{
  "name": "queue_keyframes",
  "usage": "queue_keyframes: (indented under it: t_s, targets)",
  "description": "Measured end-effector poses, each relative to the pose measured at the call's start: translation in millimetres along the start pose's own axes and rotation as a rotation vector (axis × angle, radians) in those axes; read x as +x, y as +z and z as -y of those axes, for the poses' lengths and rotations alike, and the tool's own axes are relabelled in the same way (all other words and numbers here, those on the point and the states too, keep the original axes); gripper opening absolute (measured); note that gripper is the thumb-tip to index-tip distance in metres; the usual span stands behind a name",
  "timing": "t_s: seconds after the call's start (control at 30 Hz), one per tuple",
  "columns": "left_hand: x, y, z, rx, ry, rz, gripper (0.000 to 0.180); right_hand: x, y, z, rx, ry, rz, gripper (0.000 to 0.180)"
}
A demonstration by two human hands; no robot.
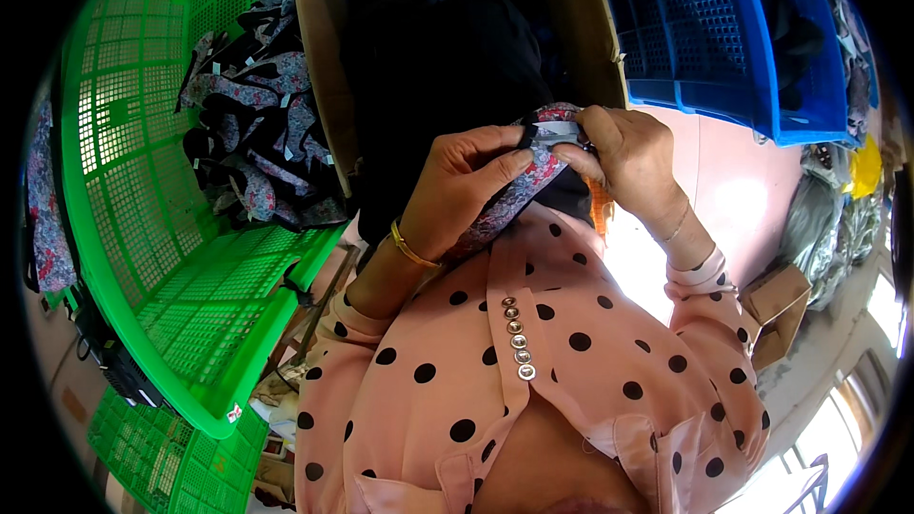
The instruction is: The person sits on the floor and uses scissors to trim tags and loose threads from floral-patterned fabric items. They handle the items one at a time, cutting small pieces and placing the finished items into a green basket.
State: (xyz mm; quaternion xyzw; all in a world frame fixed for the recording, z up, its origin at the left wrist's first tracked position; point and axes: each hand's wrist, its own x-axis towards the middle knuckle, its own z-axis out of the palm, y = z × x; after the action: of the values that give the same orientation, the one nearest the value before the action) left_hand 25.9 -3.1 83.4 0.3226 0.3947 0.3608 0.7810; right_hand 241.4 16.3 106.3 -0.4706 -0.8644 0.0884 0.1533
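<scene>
My left hand (466, 181) and my right hand (628, 157) both pinch a small piece of floral fabric (528, 186) with a grey band and black edging, held up close to my chest. A gold bangle sits on my left wrist. My thumbs press the fabric's top edge where a grey strip (557, 131) shows. Behind the hands lies a pile of black cloth (438, 67) inside a cardboard box (319, 57).
A green plastic crate (181, 257) at the left holds several dark floral fabric pieces (257, 124). A blue plastic crate (724, 48) stands at the upper right. Another green crate (152, 457) is lower left. A small cardboard box (776, 309) and grey bags lie at the right.
</scene>
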Motion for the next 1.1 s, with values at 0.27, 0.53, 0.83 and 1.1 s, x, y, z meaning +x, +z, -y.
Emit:
queue_keyframes:
  t_s: [0.27,0.53,0.83,1.1]
  targets:
    - [-3.5,2.6,1.3,0.023,-0.016,0.012,0.022,-3.7,2.2,-4.2,0.287,0.116,0.069,0.034]
    - [-11.3,5.1,-11.9,0.175,-0.016,0.099,0.02,2.7,-4.0,-21.2,0.931,0.327,0.066,0.032]
    - [-33.4,-2.4,-30.3,0.118,-0.04,0.129,0.021,19.1,15.7,2.4,1.606,0.094,0.707,0.051]
    - [-33.3,-37.3,-32.7,0.128,-0.153,0.361,0.061,13.4,8.8,25.0,1.254,0.249,0.595,0.022]
